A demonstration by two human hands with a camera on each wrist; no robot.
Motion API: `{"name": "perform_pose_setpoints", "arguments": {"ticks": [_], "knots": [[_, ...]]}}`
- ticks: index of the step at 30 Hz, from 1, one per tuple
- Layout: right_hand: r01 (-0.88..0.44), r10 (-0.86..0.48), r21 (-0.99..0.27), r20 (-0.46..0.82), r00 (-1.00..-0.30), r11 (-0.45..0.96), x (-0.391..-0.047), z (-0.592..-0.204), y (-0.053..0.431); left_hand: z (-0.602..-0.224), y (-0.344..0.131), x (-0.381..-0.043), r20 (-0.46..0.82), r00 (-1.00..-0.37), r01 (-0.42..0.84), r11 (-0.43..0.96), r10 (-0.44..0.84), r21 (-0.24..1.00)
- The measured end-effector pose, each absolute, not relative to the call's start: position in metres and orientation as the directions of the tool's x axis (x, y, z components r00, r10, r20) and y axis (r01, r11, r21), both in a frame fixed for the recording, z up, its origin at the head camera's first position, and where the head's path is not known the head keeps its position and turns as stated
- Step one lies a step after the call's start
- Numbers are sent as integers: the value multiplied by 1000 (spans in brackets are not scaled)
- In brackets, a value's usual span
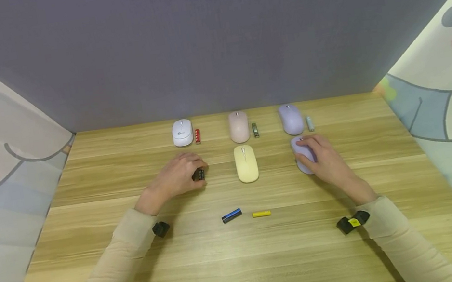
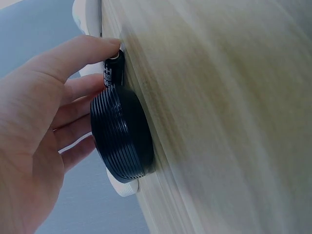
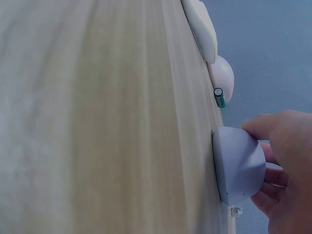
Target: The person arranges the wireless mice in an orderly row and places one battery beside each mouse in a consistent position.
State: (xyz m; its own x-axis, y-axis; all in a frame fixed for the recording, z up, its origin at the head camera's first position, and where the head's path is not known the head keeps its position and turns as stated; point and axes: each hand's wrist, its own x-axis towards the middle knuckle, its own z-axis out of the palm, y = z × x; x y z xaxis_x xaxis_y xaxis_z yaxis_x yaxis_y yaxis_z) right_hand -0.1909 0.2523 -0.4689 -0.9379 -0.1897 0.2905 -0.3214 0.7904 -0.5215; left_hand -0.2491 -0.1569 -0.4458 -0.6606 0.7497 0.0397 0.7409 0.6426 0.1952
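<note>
My left hand (image 1: 180, 173) pinches a black battery (image 2: 114, 69) with white lettering, the thumb at its near end. Beside that battery, a rounded black object with a ridged side (image 2: 122, 134) rests on the table, mostly hidden by the hand in the head view. On the right side, my right hand (image 1: 327, 160) grips a light purple mouse (image 3: 240, 163), fingers and thumb around its sides. This mouse (image 1: 303, 154) sits on the table just below another purple mouse (image 1: 291, 119).
Along the back stand a white mouse (image 1: 182, 133) with a red battery (image 1: 197, 136), a pink mouse (image 1: 239, 127) with a green battery (image 1: 255, 130), and a pale battery (image 1: 310, 123). A yellow mouse (image 1: 246, 163) lies between the hands; blue-black (image 1: 231, 215) and yellow (image 1: 261, 213) batteries lie nearer.
</note>
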Motion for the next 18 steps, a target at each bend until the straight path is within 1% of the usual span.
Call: {"name": "perform_pose_setpoints", "arguments": {"ticks": [18], "knots": [[-315, -188, -519, 282, -941, 795, -191, -470, 252, -444, -158, -249, -1, -682, 715, 667, 731, 209]]}}
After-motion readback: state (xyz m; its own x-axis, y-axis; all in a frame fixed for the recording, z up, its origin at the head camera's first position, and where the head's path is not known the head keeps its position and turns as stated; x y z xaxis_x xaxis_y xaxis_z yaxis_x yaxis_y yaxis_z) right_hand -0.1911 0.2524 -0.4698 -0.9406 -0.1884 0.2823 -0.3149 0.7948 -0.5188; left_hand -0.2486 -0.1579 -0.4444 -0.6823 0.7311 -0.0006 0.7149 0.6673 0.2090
